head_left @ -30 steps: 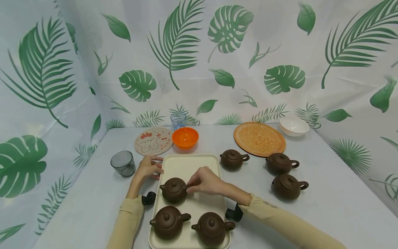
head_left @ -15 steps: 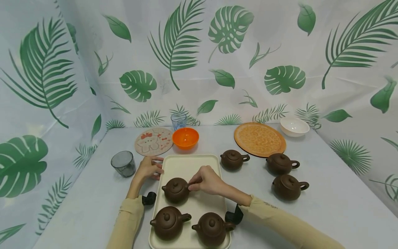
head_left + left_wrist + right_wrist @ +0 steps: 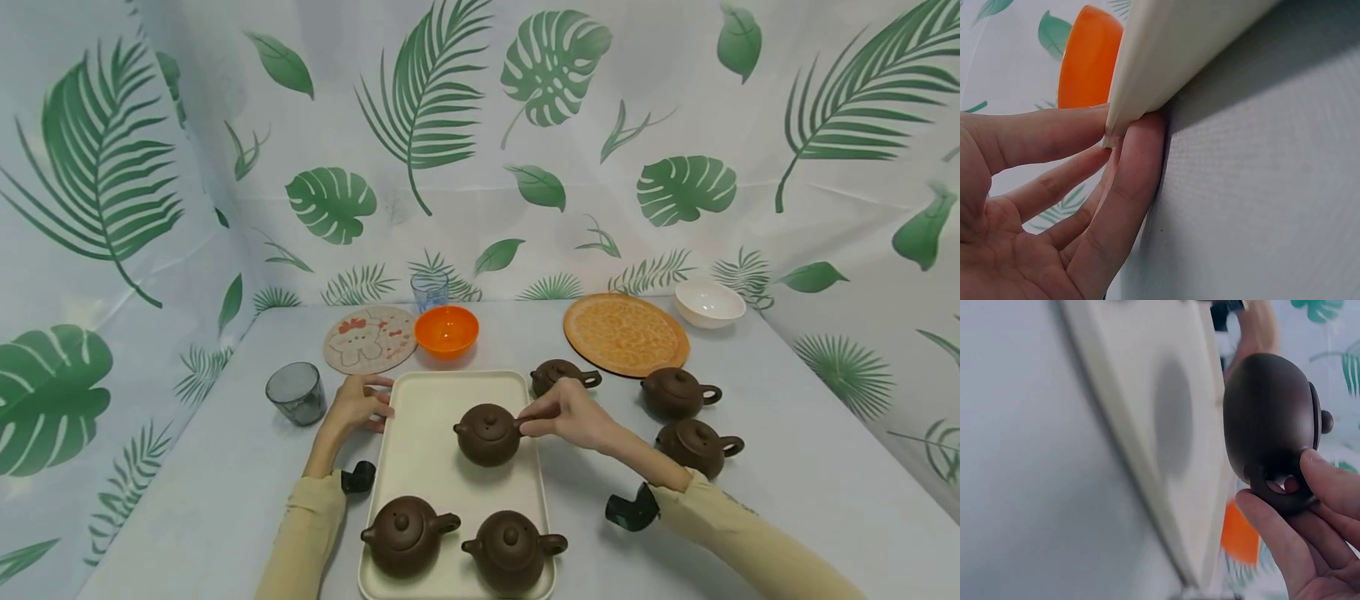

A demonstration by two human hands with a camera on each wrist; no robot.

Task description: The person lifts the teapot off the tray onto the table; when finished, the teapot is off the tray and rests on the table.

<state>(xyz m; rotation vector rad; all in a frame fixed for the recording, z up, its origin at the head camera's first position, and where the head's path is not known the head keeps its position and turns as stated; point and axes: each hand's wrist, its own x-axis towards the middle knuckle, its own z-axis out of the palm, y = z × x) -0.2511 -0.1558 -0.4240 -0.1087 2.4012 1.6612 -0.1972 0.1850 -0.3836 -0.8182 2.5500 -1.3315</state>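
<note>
My right hand (image 3: 573, 414) pinches the handle of a dark brown teapot (image 3: 487, 437). In the right wrist view this teapot (image 3: 1272, 412) is clear of the tray, its shadow falling on the tray surface, thumb and fingers at the handle loop. My left hand (image 3: 358, 403) is at the left side of the cream rectangular tray (image 3: 420, 475). The left wrist view shows its fingers (image 3: 1138, 150) holding the tray's rim (image 3: 1147, 69), one digit on the outer edge and one beneath. Two more brown teapots, one at left (image 3: 401, 542) and one at right (image 3: 510, 554), stand on the near part of the tray.
Right of the tray stand three brown teapots: one behind my right hand (image 3: 553, 375), one farther right (image 3: 675, 393), one nearer (image 3: 693, 450). A grey glass (image 3: 296, 393) is left. Behind are a round mat (image 3: 371, 340), orange bowl (image 3: 446, 332), blue glass (image 3: 430, 292), orange round board (image 3: 626, 333) and white bowl (image 3: 708, 304).
My right hand has lifted the teapot from the tray's left side and carried it right and slightly away from me, over the tray's right half. My left hand stays at the tray's edge.
</note>
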